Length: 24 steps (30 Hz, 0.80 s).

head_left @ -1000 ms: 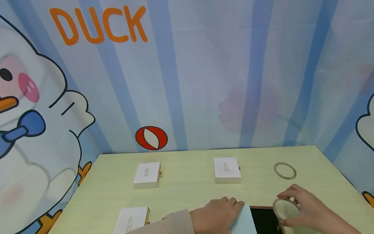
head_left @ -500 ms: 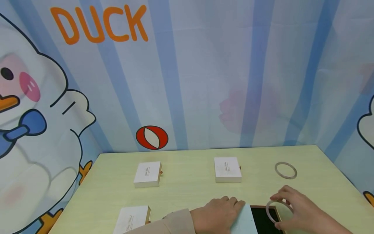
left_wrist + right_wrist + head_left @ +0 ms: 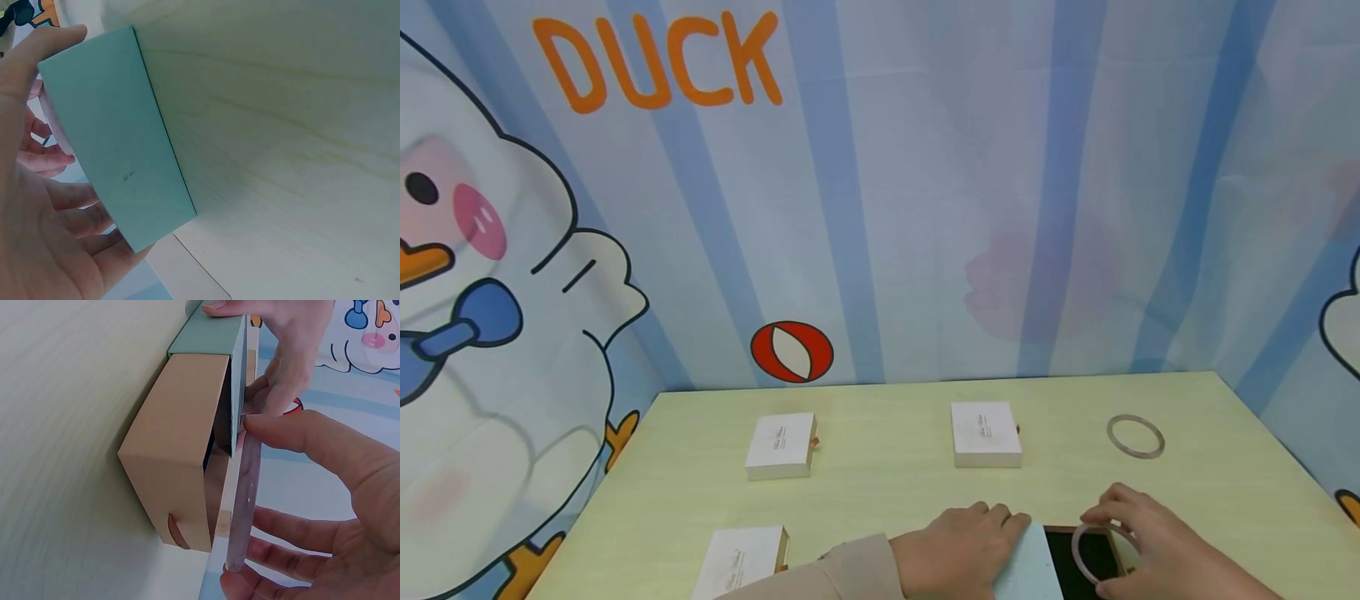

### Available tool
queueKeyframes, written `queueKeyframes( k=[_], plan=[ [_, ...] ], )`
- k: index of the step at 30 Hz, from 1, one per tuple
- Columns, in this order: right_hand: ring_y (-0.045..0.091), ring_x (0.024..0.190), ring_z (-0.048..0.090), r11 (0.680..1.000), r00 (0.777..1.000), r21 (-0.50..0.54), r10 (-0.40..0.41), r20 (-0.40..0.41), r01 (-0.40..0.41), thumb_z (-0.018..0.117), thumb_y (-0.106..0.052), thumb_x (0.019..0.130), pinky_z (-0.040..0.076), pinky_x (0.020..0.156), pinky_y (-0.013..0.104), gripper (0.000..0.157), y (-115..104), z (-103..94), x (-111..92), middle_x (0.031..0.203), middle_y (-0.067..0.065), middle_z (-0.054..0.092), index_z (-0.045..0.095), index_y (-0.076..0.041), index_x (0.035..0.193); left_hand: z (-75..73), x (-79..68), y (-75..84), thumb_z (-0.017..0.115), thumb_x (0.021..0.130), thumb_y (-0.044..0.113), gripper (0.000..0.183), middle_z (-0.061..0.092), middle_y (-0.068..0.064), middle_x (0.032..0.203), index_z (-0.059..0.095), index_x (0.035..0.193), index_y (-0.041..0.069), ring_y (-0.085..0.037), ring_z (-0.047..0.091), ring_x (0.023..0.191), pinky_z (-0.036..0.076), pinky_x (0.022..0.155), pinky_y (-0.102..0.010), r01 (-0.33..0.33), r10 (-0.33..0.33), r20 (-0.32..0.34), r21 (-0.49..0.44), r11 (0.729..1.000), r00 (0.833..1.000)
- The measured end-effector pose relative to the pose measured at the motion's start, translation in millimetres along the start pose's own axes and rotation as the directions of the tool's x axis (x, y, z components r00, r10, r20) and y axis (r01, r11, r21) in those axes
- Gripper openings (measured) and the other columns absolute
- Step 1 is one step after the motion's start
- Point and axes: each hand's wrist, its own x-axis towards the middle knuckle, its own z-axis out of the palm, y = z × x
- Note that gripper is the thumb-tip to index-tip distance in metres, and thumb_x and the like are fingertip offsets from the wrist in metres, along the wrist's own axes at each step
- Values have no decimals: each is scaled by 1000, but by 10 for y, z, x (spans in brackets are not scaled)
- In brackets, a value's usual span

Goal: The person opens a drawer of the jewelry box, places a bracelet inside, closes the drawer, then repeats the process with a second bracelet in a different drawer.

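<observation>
A pale blue-green drawer box sits at the table's near edge, its tan inner drawer pulled partly out to the right, showing a dark lining. My left hand grips the outer sleeve, thumb at one end and fingers at the other. Between the thumb and fingertips of my right hand is a pale, pinkish translucent bangle, pinched by opposite sides. It is held tilted over the drawer's opening in the head view. A small brown pull tab shows on the drawer's front.
Another bangle lies at the back right of the table. White boxes with small tabs stand at the back left, back middle and front left. A duck-print curtain rises behind the table.
My right hand has carried the bangle leftward, from the drawer's right edge to over its dark inside. The left hand stays on the sleeve, and the camera view has shifted slightly.
</observation>
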Motion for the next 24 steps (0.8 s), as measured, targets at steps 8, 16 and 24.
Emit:
queueKeyframes(
  k=[8,16,24],
  plan=[
    [15,86,52,999,1000,-29,-23,2,23,89,-19,74,53,70,30,51,-18,36,37,99,4,51,68,-1,116,2,-6,-3,62,83,72,95,53,3,132,37,151,11,-3,51,100,47,89,-17,1,-1,-4,-29,1000,1000],
    [13,83,49,981,985,-102,-167,-29,164,89,-30,74,46,61,28,52,412,176,157,98,-1,53,71,-3,115,16,-32,3,60,85,72,92,55,2,126,38,149,10,-4,52,96,49,83,-17,-11,11,-45,-3,1000,999],
    [3,82,48,966,980,-193,-188,-71,171,84,-61,70,46,65,24,58,1198,399,394,99,-13,52,70,-30,117,19,-39,-2,59,86,72,92,55,2,125,36,150,10,-4,52,95,49,81,-17,-17,17,-49,6,1000,999]
  ],
)
